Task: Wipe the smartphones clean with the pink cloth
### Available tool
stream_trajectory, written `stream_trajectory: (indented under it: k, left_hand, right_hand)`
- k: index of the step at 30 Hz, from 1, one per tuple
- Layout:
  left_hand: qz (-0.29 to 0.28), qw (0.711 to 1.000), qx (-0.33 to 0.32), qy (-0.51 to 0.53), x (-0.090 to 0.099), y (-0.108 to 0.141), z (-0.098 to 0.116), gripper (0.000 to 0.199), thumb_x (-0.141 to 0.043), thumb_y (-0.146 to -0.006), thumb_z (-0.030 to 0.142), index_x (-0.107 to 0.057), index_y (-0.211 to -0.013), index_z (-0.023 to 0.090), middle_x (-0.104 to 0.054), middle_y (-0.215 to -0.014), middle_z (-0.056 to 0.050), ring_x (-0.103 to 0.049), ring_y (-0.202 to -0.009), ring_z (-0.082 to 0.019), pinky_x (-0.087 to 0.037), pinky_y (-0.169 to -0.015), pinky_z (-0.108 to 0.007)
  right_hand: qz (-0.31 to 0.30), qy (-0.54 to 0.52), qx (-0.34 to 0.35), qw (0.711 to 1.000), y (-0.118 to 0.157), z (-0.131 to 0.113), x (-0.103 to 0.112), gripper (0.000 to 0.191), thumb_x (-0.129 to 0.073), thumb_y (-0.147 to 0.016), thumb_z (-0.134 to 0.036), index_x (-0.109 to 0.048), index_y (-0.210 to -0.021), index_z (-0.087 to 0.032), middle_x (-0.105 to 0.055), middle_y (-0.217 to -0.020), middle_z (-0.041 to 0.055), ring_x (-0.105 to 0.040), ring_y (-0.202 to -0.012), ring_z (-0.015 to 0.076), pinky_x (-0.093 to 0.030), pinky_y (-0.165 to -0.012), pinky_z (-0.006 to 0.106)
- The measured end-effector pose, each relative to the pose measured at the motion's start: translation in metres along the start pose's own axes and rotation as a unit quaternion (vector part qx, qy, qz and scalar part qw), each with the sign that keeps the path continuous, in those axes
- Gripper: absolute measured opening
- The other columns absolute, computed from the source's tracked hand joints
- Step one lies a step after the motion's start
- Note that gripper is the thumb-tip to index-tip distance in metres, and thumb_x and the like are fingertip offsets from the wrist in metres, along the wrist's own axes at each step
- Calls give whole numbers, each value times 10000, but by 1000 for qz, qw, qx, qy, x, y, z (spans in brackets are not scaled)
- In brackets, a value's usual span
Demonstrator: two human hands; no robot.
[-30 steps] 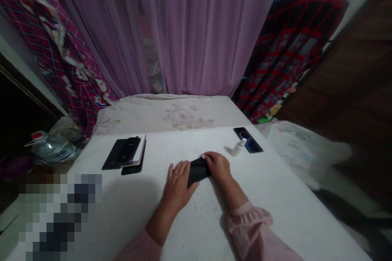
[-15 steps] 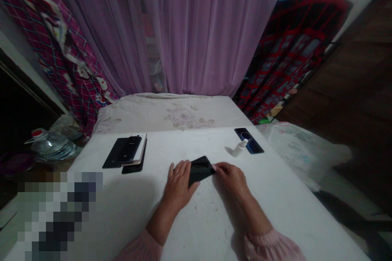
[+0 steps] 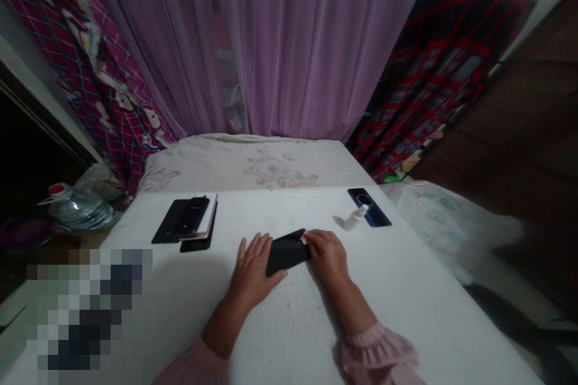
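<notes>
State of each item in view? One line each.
Black phone: held between both hands.
Left hand: fingers spread, against its left end.
Right hand: over its right end.
Phone stack: piled, left of the hands.
Blue phone: flat on the table.
White bottle: capped, beside the blue phone.

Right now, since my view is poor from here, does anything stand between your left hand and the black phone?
Nothing visible does: the left hand lies directly against the black phone, and the right hand touches its other end.
</notes>
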State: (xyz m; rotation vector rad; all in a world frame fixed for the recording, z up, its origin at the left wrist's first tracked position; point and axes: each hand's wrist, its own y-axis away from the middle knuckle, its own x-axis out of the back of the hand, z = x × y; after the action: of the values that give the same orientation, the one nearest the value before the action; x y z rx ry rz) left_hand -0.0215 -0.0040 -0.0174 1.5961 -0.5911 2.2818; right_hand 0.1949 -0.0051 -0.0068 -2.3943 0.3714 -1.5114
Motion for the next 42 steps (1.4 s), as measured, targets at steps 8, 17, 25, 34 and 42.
stream_trajectory:
  k: [8, 17, 25, 34, 42]
  left_hand:
    - [9, 1000, -2, 0, -1, 0, 3, 651, -570, -850, 470, -395, -1396, 161, -458, -1452, -135, -340, -1387, -305, -169, -1151, -555]
    - [17, 1000, -5, 10, -2, 1, 2, 656, -545, -860, 474, -362, -1416, 178, -457, -1453, -131, -339, -1387, -303, -154, -1152, -553]
    - [23, 1000, -7, 3, -2, 1, 2, 644, -560, -854, 456, -384, -1399, 163, -468, -1443, -141, -349, -1382, -299, -158, -1153, -548]
    - [23, 1000, -14, 0, -3, 0, 0, 647, -548, -860, 465, -377, -1411, 172, -463, -1447, -142, -361, -1374, -306, -152, -1151, -554]
    - [27, 1000, -13, -1, -2, -1, 0, 626, -556, -852, 461, -412, -1386, 170, -478, -1437, -133, -372, -1368, -305, -173, -1148, -555]
  right_hand:
    - [-16, -12, 65, 998, -5, -31, -17, 209, -563, -889, -214, -740, -996, -250, -724, -1014, 41, -589, -917, 207, -449, -833, 322]
    - [7, 6, -1, 1000, -6, -7, -11, 246, -524, -888, -197, -744, -991, -241, -728, -1017, 34, -579, -898, 209, -447, -836, 334]
    - [0, -4, 56, 998, 1, -34, -17, 237, -544, -881, -167, -745, -980, -247, -722, -1022, 41, -575, -903, 209, -449, -828, 321]
    - [30, 7, -3, 1000, -5, -9, -15, 249, -521, -891, -183, -748, -976, -239, -725, -1015, 41, -582, -890, 209, -461, -834, 331]
    - [16, -1, 35, 999, -1, -27, -19, 270, -532, -863, -137, -739, -1010, -228, -717, -1030, 47, -559, -919, 224, -466, -837, 332]
